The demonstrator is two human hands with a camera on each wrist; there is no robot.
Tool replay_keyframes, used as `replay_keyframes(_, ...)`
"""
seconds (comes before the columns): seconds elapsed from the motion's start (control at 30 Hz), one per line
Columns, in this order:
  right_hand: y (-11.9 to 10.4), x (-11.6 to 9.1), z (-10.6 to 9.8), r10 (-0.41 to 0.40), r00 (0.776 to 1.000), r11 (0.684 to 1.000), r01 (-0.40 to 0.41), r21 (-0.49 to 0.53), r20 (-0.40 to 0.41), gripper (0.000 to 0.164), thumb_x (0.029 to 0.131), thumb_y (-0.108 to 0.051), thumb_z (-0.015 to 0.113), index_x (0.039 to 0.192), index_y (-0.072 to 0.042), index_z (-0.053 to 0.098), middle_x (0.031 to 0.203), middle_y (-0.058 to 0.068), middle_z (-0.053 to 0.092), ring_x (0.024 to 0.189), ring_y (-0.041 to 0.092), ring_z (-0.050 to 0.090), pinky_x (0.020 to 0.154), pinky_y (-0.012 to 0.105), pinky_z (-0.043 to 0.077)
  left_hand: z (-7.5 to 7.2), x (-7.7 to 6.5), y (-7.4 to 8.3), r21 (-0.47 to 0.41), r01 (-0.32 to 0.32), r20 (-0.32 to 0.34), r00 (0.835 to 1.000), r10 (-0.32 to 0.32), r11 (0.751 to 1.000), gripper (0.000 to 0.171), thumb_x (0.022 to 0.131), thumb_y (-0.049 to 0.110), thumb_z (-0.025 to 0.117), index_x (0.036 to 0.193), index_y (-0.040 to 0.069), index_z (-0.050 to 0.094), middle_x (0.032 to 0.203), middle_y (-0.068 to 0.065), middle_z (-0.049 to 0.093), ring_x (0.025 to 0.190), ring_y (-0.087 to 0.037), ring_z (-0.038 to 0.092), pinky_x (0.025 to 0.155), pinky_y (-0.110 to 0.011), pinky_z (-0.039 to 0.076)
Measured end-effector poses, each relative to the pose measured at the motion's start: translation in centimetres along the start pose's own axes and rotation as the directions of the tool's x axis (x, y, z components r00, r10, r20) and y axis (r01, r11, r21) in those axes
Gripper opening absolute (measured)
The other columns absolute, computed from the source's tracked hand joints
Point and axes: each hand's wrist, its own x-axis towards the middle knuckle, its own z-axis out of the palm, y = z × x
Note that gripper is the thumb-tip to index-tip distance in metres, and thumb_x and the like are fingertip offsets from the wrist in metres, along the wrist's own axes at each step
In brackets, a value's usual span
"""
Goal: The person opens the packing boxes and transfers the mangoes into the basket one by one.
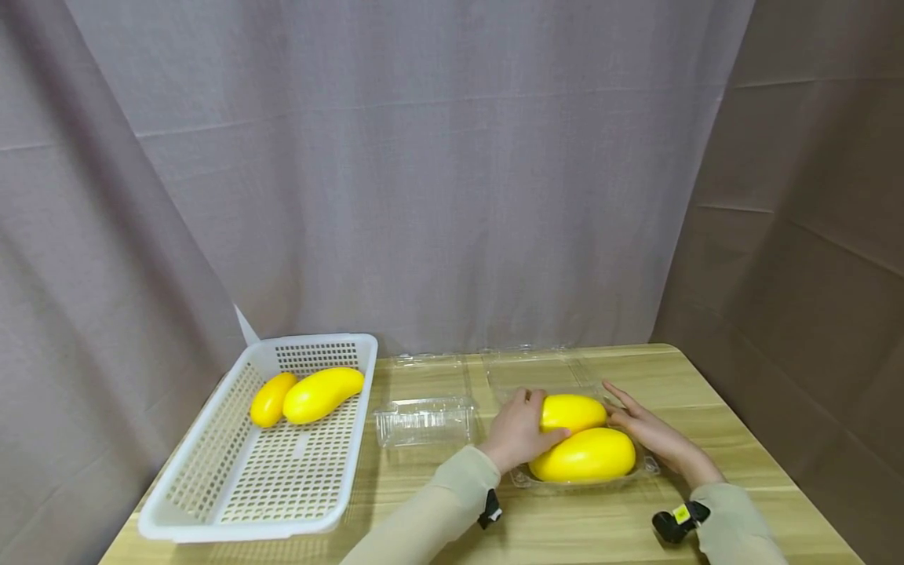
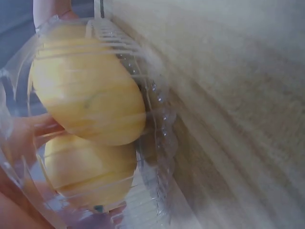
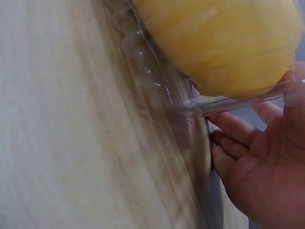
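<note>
Two large yellow mangoes lie side by side in a clear plastic clamshell box, the front mango nearer me and the back mango behind it. My left hand holds the left end of the back mango, its thumb reaching into the gap between the two fruits. On the box's other side, my right hand has its fingers extended along the wall. The right wrist view shows the fingers against the clear box. Through the plastic in the left wrist view, both mangoes show.
A white perforated basket stands at the left with two more yellow fruits inside. Between it and my left hand sits another clear box, its lid raised behind. The lid of the filled box lies back toward the curtain.
</note>
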Motion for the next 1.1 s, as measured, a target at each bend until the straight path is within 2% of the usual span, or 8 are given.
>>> replay_keyframes(0.2, 0.0, -0.1, 0.0, 0.006, 1.000, 1.000, -0.006, 0.013, -0.005, 0.075, 0.107, -0.032, 0.045, 0.163, -0.014, -0.002, 0.158, 0.037, 0.015, 0.143, 0.055, 0.022, 0.111, 0.071, 0.022, -0.1, 0.4, 0.2, 0.002, 0.009, 0.019, 1.000, -0.009, 1.000, 0.077, 0.088, 0.063, 0.067, 0.143, 0.011, 0.053, 0.128, -0.006, 0.056, 0.096, -0.016, 0.063, 0.075, -0.027, 0.054)
replay_keyframes(0.37, 0.0, -0.1, 0.1, 0.014, 1.000, 1.000, -0.013, 0.028, -0.011, 0.075, 0.107, -0.030, 0.045, 0.163, -0.014, -0.003, 0.158, 0.037, 0.016, 0.142, 0.054, 0.025, 0.111, 0.070, 0.022, -0.1, 0.5, 0.0, -0.021, -0.011, 0.017, 1.000, 0.012, 1.000, 0.075, 0.088, 0.060, 0.069, 0.143, 0.010, 0.054, 0.123, -0.006, 0.056, 0.092, -0.012, 0.061, 0.074, -0.025, 0.053)
replay_keyframes(0.63, 0.0, -0.2, 0.6, 0.029, 0.999, 0.998, -0.028, 0.048, -0.024, 0.076, 0.106, -0.024, 0.047, 0.162, -0.011, -0.003, 0.158, 0.037, 0.014, 0.141, 0.053, 0.029, 0.111, 0.069, 0.023, -0.3, 0.4, 0.0, -0.037, -0.024, 0.027, 0.999, 0.025, 0.999, 0.074, 0.091, 0.058, 0.067, 0.144, 0.010, 0.052, 0.120, -0.005, 0.055, 0.094, -0.012, 0.059, 0.077, -0.025, 0.052)
replay_keyframes(0.9, 0.0, -0.5, 0.5, 0.057, 0.997, 0.998, -0.057, 0.007, -0.056, 0.075, 0.106, -0.031, 0.046, 0.161, -0.005, 0.002, 0.156, 0.037, 0.025, 0.141, 0.054, 0.027, 0.110, 0.071, 0.023, -1.8, 0.5, 1.1, -0.020, -0.083, -0.006, 0.997, 0.083, 0.996, 0.074, 0.093, 0.055, 0.065, 0.146, 0.006, 0.049, 0.127, -0.009, 0.053, 0.097, -0.013, 0.059, 0.082, -0.025, 0.053)
replay_keyframes(1.03, -0.1, -0.5, 0.4, 0.069, 0.996, 0.998, -0.069, -0.005, -0.053, 0.069, 0.107, -0.032, 0.044, 0.160, -0.001, 0.012, 0.157, 0.035, 0.023, 0.142, 0.054, 0.025, 0.108, 0.071, 0.027, -3.2, 0.8, 1.7, -0.022, -0.122, -0.034, 0.992, 0.121, 0.992, 0.072, 0.094, 0.053, 0.066, 0.145, 0.006, 0.048, 0.127, -0.009, 0.051, 0.095, -0.013, 0.058, 0.080, -0.024, 0.053)
replay_keyframes(1.1, -0.2, -0.4, 0.5, 0.073, 0.996, 0.997, -0.073, -0.006, -0.048, 0.065, 0.108, -0.031, 0.043, 0.159, 0.000, 0.016, 0.157, 0.033, 0.026, 0.142, 0.053, 0.025, 0.108, 0.070, 0.027, -3.8, 1.0, 2.0, -0.016, -0.147, -0.058, 0.988, 0.146, 0.989, 0.071, 0.093, 0.052, 0.066, 0.144, 0.006, 0.049, 0.124, -0.009, 0.052, 0.093, -0.012, 0.058, 0.078, -0.023, 0.052)
